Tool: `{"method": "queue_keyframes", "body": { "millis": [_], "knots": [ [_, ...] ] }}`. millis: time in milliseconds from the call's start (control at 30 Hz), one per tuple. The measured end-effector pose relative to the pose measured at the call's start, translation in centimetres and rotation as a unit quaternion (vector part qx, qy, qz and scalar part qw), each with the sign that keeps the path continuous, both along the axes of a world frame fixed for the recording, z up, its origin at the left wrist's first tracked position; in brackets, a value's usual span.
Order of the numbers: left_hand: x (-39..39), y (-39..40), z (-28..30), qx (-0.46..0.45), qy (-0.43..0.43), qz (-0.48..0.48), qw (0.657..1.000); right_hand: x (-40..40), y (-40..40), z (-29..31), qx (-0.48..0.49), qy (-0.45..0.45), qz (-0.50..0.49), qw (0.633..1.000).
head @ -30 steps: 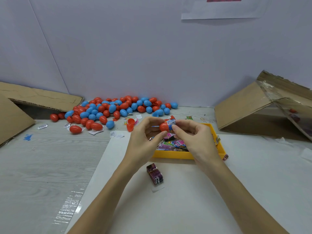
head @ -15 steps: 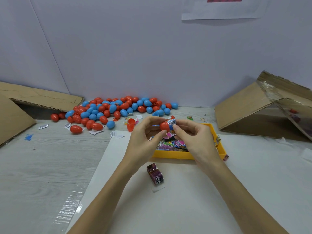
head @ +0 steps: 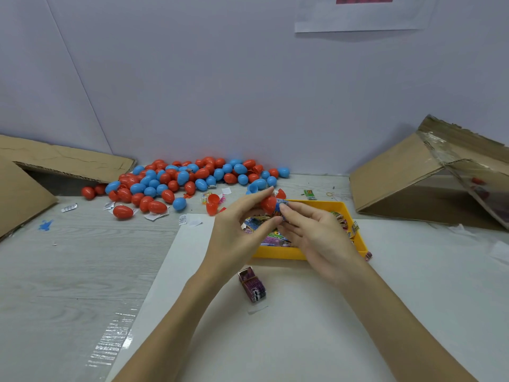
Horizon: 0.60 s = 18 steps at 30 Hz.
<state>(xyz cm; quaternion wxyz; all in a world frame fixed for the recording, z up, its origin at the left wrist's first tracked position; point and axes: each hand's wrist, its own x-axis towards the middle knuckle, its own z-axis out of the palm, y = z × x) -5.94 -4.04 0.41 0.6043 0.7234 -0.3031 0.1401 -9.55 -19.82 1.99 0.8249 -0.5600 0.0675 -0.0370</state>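
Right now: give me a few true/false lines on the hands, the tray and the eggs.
1. The left hand holds a red egg shell. True.
2. The right hand pinches a small packet at the shell's open end. True.
3. The tray below the hands is blue. False: it is yellow.
4. The purple box lies inside the tray. False: it lies outside the tray on the white sheet, on the side nearer the person.
5. The pile of eggs by the wall mixes red and blue. True.
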Motion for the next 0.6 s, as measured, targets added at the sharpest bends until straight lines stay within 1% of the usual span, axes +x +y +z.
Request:
{"method": "queue_keyframes", "body": {
  "millis": [100, 167, 200, 333, 600],
  "knots": [
    [0.16, 0.04, -0.17, 0.039, -0.073, 0.038, 0.996, -0.17, -0.25, 0.60, 0.120, 0.069, 0.064, 0.988],
    [0.23, 0.08, -0.15, 0.056, -0.100, 0.046, 0.992, -0.22, -0.42, 0.82, 0.159, 0.097, 0.090, 0.978],
    [0.22, 0.05, -0.12, 0.061, -0.108, 0.047, 0.991, -0.25, -0.46, 0.87, 0.161, 0.101, 0.097, 0.977],
    [0.21, 0.20, 0.04, 0.052, -0.103, 0.061, 0.991, -0.32, -0.27, 1.03, 0.152, 0.107, 0.114, 0.976],
    [0.08, -0.08, -0.02, 0.009, -0.073, 0.036, 0.997, -0.50, 0.23, 1.02, 0.241, 0.144, 0.148, 0.948]
  ]
}}
